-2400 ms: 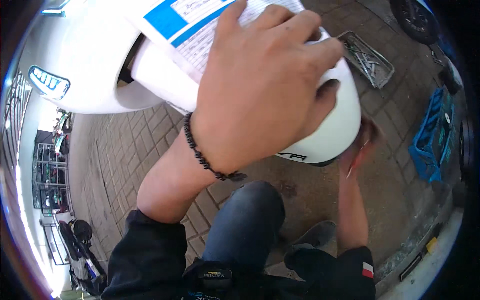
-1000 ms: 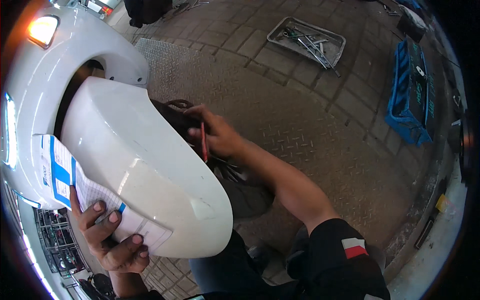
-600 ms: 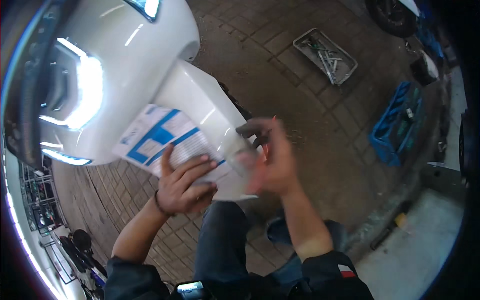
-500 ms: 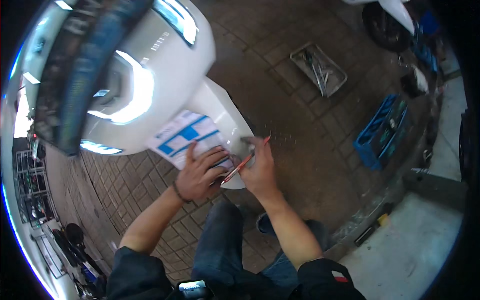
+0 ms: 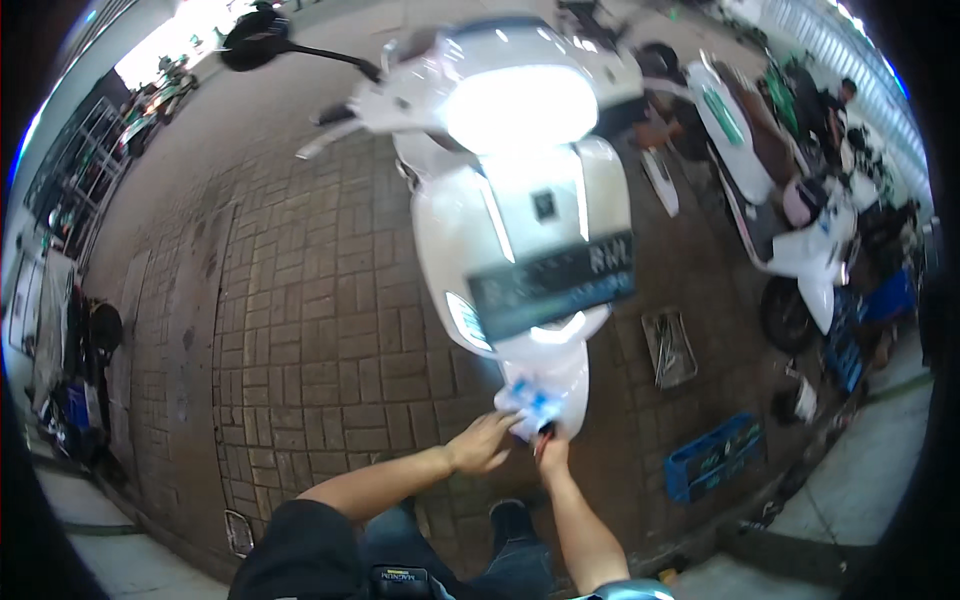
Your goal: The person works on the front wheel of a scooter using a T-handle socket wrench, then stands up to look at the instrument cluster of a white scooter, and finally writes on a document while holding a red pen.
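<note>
A white scooter (image 5: pixel 450 230) faces me with its headlight lit. On its front fender (image 5: pixel 572 375) lies a blurred white and blue paper (image 5: pixel 530 397). My left hand (image 5: pixel 484 444) has its fingers stretched out, with the tips at the paper's near left edge. Beside it, my right hand (image 5: pixel 553 456) is closed around a slim red pen (image 5: pixel 543 440) at the near end of the fender. Motion blur hides the pen's tip and the paper's details.
Right of the fender, a metal tray (image 5: pixel 668 348) holds several tools. Nearer me stands a blue toolbox (image 5: pixel 714 456). A second white scooter (image 5: pixel 735 140) is parked at the right, and a person (image 5: pixel 838 112) is beyond it. Brick paving (image 5: pixel 310 300) spreads to the left.
My view has tilted up, bringing the whole scooter front into sight. My left hand has slid off the paper's middle to its near edge. The right hand still holds the pen.
</note>
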{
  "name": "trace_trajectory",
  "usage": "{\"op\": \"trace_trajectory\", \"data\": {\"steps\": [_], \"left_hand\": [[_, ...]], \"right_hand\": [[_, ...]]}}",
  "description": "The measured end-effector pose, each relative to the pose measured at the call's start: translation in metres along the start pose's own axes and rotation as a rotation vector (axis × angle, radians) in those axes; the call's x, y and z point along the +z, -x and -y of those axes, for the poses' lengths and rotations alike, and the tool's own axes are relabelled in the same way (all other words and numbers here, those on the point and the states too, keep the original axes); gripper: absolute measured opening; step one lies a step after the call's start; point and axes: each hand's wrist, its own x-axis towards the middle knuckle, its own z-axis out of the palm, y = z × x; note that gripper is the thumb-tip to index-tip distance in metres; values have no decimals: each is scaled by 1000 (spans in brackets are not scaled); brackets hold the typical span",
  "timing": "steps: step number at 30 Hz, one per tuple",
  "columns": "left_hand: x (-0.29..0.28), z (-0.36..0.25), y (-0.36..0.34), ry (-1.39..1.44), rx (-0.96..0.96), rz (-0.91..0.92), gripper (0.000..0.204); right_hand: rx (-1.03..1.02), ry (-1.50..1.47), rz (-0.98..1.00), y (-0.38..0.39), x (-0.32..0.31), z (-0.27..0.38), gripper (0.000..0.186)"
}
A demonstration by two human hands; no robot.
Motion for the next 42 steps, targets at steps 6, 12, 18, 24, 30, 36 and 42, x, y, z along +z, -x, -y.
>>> {"op": "trace_trajectory", "data": {"steps": [6, 12, 18, 24, 30, 36, 42], "left_hand": [[-119, 44, 269, 713, -959, 241, 70], [-205, 54, 408, 1776, -786, -662, 41], [-325, 138, 415, 1252, -663, -1083, 39], [-376, 303, 430, 1004, -892, -1176, 36], [-459, 366, 491, 499, -1345, -992, 55], [-533, 409, 424, 267, -1456, -727, 56], [-644, 525, 374, -35, -1194, -667, 56]], "right_hand": [[147, 576, 615, 162, 198, -50, 45], [271, 774, 966, 196, 421, -102, 40], [-252, 814, 563, 78, 545, -80, 30], [-523, -307, 442, -77, 613, 60, 71], [-609, -790, 377, -132, 699, 112, 73], [-479, -922, 676, -162, 669, 120, 62], [-593, -685, -130, -127, 741, 136, 81]]}}
